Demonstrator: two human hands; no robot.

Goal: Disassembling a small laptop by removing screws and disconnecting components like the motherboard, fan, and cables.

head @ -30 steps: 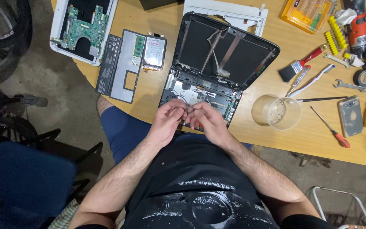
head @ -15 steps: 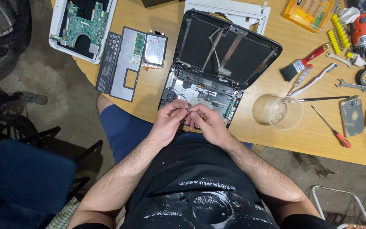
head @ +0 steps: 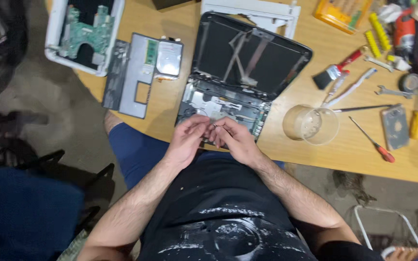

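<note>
Both forearms bare, angled up from the lower corners and converging at the middle. Left hand (head: 186,140) turned palm inward, fingers curled, thumb and forefinger tips pinched together in a fine grip. Right hand (head: 235,140) mirrored beside it, knuckles up, fingers bent, its thumb and forefinger closed tip to tip. Fingertips of the two hands touching or very nearly so; too small to tell which. Wrists roughly level, slightly cocked inward. Elbows spread wide, left arm stretched longer across the lap, right arm bent more sharply near the body.
</note>
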